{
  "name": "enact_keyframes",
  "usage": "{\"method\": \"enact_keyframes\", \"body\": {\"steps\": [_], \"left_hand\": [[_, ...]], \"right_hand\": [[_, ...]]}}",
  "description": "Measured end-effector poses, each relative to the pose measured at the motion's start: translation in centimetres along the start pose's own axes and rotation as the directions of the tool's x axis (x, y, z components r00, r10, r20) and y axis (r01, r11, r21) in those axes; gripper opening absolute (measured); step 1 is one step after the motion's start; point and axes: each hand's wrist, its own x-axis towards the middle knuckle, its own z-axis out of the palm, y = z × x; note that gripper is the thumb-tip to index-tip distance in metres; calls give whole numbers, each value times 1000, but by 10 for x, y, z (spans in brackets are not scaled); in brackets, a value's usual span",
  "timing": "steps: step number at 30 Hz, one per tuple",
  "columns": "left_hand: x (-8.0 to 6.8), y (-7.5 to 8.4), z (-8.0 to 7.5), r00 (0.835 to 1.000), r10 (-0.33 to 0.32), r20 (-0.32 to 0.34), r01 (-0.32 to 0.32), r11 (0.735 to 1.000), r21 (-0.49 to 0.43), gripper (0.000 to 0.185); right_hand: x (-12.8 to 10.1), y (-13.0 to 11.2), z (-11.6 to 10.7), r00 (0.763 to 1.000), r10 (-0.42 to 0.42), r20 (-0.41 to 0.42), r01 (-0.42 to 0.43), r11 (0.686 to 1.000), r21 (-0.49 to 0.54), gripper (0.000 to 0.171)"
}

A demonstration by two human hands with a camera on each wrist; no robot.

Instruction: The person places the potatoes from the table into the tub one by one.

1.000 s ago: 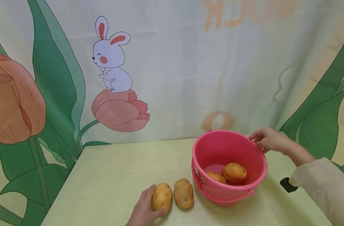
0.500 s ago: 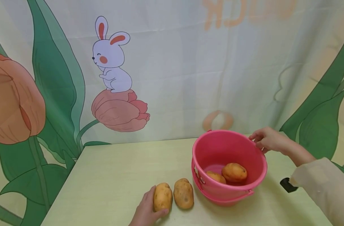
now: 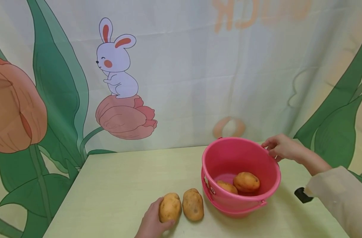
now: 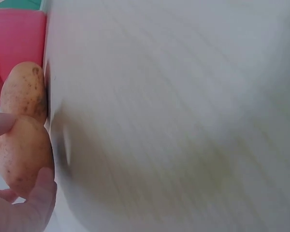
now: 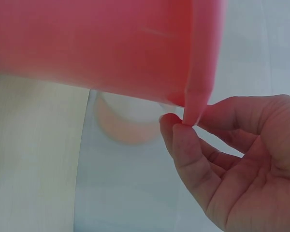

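Observation:
On the table's near side my left hand (image 3: 153,218) holds a yellowish potato (image 3: 170,208), thumb on one side and fingers on the other. The left wrist view shows this potato (image 4: 23,150) between thumb and fingers; whether it is off the table I cannot tell. Close to its right lies a browner potato (image 3: 193,205). Farther right stands a pink bucket (image 3: 237,205), tilted toward me, with two potatoes (image 3: 247,182) visible inside. At the bucket's far right my right hand (image 3: 283,147) pinches the rim (image 5: 201,77) between thumb and fingers.
The pale table (image 3: 124,178) ends at a hanging cloth (image 3: 181,99) printed with a rabbit and tulips. A dark block-like object (image 3: 303,195) sits by the right sleeve (image 3: 341,195). The bucket's handle (image 3: 249,210) hangs down along its front.
My left hand and the potato it holds shift only very slightly. The right hand, the bucket and the other potatoes stay where they were.

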Motion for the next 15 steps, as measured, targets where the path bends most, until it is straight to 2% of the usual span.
{"method": "enact_keyframes", "body": {"steps": [5,10,15], "left_hand": [[1,-2,-8,1000,7,12,-7,999,-53,85],[0,0,-18,998,57,30,-54,992,-119,82],[0,2,-22,994,100,39,-94,986,-138,79]], "right_hand": [[0,0,0,1000,0,3,0,1000,-5,37],[0,0,0,1000,-3,4,3,1000,-3,37],[0,0,0,1000,-4,2,4,1000,-3,36]]}}
